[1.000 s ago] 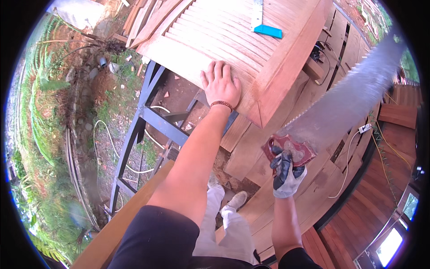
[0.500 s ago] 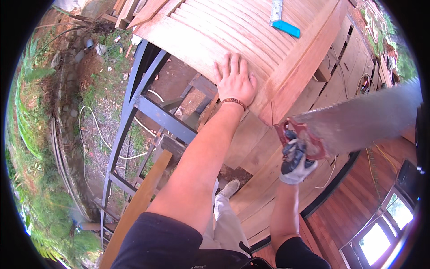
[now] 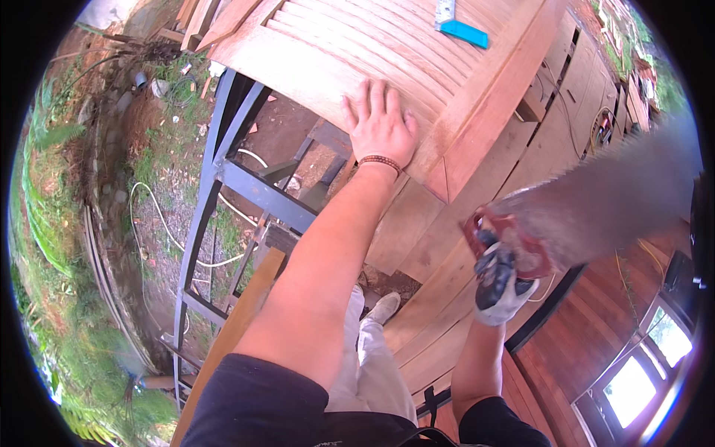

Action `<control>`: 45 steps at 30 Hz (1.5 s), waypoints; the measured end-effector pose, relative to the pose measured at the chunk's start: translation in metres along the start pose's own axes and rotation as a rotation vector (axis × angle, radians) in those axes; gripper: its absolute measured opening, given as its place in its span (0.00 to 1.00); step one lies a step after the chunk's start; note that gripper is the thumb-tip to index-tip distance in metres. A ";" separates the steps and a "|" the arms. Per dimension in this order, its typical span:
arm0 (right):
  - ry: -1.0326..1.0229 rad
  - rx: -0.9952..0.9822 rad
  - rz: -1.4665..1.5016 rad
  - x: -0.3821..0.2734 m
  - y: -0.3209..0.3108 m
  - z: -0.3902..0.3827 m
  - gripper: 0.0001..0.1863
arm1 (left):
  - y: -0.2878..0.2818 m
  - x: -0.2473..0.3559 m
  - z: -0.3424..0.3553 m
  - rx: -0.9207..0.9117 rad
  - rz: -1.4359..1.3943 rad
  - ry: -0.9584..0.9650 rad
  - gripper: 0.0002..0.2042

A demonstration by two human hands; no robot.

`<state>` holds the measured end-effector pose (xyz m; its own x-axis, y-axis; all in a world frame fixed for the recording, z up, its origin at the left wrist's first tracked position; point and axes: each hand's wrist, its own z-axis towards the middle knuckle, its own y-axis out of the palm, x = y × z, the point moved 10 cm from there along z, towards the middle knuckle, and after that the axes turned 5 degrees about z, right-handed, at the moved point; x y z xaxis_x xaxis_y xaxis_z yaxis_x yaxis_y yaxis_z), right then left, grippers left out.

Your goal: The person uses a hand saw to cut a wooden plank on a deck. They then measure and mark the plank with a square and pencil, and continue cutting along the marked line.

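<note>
My left hand (image 3: 382, 132), bare with a beaded bracelet at the wrist, lies flat with fingers spread on the frame of a louvered wooden panel (image 3: 298, 61). At the panel's near corner a thin dark line (image 3: 446, 179) crosses the wood. My right hand (image 3: 499, 287), in a grey and black glove, is wrapped round the reddish handle of a handsaw (image 3: 596, 201). Its wide blade points to the right, blurred, toothed edge upward, apart from the panel. A try square (image 3: 463, 33) with a turquoise stock rests on the slats.
Dark metal framing (image 3: 268, 195) stands left of the panel, above dirt and grass. A plank (image 3: 231, 335) leans beside my left arm. Wooden decking (image 3: 477, 261) lies below, with reddish boards (image 3: 573, 320) and windows (image 3: 629, 391) at lower right. A pale hose (image 3: 160, 216) curves over the ground.
The handsaw in my right hand has shifted slightly right and down, away from the panel's corner. My left hand stays on the panel; the whole view has shifted a little.
</note>
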<state>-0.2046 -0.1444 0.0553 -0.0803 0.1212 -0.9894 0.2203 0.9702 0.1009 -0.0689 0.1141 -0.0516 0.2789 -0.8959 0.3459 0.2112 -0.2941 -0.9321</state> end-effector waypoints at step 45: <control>0.001 -0.342 -0.593 0.097 -0.055 -0.089 0.30 | 0.007 0.010 0.008 0.155 0.180 0.082 0.23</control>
<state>-0.3109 -0.1671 -0.0370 -0.0936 -0.4509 -0.8876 -0.1804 0.8845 -0.4303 -0.0570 0.1061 -0.0536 0.2492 -0.9551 0.1602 0.3083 -0.0786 -0.9480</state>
